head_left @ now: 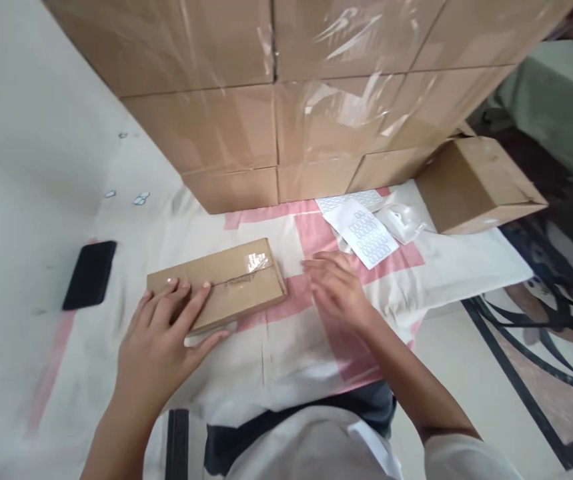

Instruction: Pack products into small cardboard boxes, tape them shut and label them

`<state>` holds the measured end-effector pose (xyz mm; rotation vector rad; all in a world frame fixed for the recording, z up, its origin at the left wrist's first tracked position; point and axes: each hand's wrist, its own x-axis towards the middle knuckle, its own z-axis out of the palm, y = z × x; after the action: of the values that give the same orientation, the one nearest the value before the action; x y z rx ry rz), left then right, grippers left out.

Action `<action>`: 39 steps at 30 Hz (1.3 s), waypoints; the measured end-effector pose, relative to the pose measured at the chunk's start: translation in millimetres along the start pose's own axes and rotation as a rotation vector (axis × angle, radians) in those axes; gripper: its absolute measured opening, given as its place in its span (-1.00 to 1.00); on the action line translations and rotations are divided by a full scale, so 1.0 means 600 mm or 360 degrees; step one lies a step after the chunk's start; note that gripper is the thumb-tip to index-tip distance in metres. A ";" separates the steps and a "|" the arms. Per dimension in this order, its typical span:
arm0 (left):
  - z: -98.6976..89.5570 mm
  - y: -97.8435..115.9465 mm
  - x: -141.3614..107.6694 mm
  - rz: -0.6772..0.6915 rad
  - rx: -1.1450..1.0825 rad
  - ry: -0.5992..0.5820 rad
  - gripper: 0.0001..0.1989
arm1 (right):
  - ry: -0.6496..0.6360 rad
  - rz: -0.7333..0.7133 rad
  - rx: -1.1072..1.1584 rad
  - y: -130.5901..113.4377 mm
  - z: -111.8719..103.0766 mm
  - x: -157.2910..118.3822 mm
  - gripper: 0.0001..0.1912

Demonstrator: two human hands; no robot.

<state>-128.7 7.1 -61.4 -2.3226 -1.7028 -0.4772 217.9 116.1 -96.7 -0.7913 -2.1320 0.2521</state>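
Observation:
A flat brown cardboard box (231, 277) lies on the cloth-covered table, with a shiny strip of clear tape at its right end and a torn-looking seam along its top. My left hand (159, 333) rests on the box's left part, fingers spread over the top and thumb by the near edge. To the right of the box, apart from it, my right hand (336, 287) hovers over the cloth with fingers stretched out and slightly blurred. Nothing shows in that hand. Just beyond it lies a sheet of printed labels (366, 237).
Stacked cardboard boxes (231, 127) under clear film rise behind the work area. An open carton (466, 187) lies at the right, beside a clear plastic piece (402, 221). A black phone (90, 275) is at the left. Small stickers (141, 199) dot the white surface behind it.

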 end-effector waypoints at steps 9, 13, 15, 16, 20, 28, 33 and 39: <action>0.045 -0.010 0.079 0.0089 0.0097 0.0002 -0.30 | 0.0579 0.1397 -0.0292 0.237 -0.238 -0.116 -0.69; 0.070 -0.016 0.121 0.0106 0.0192 0.0024 -0.36 | 0.0042 0.2014 0.0137 0.315 -0.285 -0.053 -0.69; 0.076 -0.014 0.131 0.0116 0.0251 0.0059 -0.37 | -0.0328 0.2193 0.0287 0.342 -0.295 -0.018 -0.76; 0.078 -0.011 0.132 0.0127 0.0269 0.0082 -0.36 | -0.0445 0.2256 0.0340 0.353 -0.298 -0.005 -0.76; 0.080 0.000 0.128 0.0157 0.0303 0.0208 -0.30 | -0.0615 0.2377 0.0448 0.375 -0.305 0.022 -0.72; 0.082 0.010 0.135 0.0138 0.0231 0.0358 -0.14 | -0.0476 0.2463 0.0322 0.379 -0.310 0.033 -0.60; 0.086 0.006 0.134 0.0099 0.0167 0.0331 -0.17 | -0.0247 0.2458 0.0495 0.372 -0.301 0.006 -0.64; 0.089 0.004 0.129 0.0113 0.0168 0.0356 -0.21 | 0.0031 0.2311 0.0946 0.359 -0.291 -0.047 -0.57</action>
<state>-98.6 93.7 -80.8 -2.1568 -1.5003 -0.5938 461.7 250.9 -96.3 -1.7549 -0.9568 1.4882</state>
